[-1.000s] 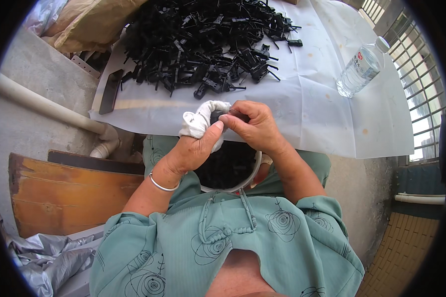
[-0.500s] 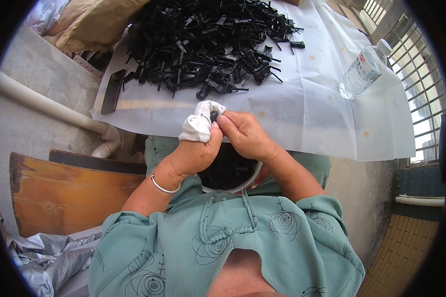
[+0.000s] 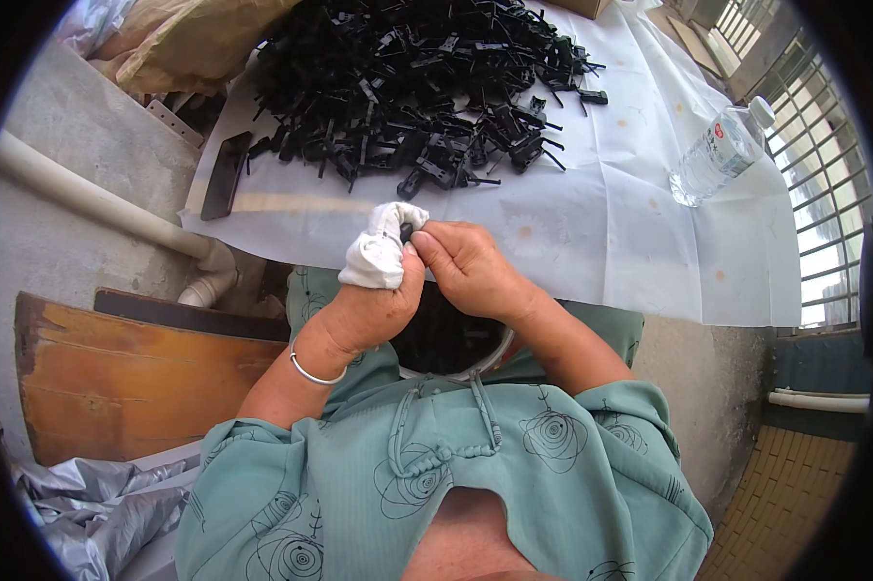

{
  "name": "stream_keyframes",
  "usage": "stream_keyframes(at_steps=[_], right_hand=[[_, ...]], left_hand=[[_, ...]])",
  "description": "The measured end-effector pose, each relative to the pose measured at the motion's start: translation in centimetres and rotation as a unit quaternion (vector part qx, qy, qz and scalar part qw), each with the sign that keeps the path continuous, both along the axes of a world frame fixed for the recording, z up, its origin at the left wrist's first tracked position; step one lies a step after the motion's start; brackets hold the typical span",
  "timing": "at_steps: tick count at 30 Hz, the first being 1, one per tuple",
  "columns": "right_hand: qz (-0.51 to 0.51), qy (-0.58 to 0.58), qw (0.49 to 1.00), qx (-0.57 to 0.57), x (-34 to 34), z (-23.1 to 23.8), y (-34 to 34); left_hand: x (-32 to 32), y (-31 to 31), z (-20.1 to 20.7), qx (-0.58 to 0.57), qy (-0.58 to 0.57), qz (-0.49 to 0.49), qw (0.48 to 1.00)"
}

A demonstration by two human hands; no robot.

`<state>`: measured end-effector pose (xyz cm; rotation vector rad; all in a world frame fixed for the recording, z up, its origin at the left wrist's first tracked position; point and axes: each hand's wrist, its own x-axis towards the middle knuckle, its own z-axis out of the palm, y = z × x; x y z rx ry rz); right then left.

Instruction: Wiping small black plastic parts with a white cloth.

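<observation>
My left hand (image 3: 378,281), its fingers covered by a white cloth glove piece (image 3: 374,256), is closed on a small black plastic part (image 3: 406,233). Pressed up against it, my right hand (image 3: 469,263) pinches the same part between thumb and bent fingers. Most of the part is hidden by the fingers and the cloth. Both hands are over the table's near edge, just above my lap. Below them, between my knees, sits a round pale-rimmed bucket (image 3: 499,351) with black pieces inside. Beyond the hands lies a large heap of black plastic parts (image 3: 417,97) with thin prongs.
A pale plastic sheet (image 3: 591,242) covers the table. A dark phone (image 3: 226,176) lies at its left edge, and a clear water bottle (image 3: 717,155) stands at the right. Brown paper (image 3: 189,48) is at the far left; a wooden board (image 3: 146,378) leans below a white pipe (image 3: 88,203).
Both hands have shifted slightly left, still joined around the black part. The view has tilted a little, so the table things appear slightly lower.
</observation>
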<state>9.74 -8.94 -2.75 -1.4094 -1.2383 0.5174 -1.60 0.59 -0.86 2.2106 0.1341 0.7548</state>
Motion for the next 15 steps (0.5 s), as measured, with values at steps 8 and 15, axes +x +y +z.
stream_keyframes(at_steps=[8, 15], right_hand=[[-0.235, -0.365, 0.892, -0.124, 3.9, -0.7, 2.7], [-0.268, -0.352, 0.883, -0.155, 4.3, -2.1, 2.7]], left_hand=[[-0.6, 3.3, -0.8, 0.132, 0.059, -0.032, 0.989], [-0.3, 3.2, -2.0, -0.316, 0.116, 0.032, 0.941]])
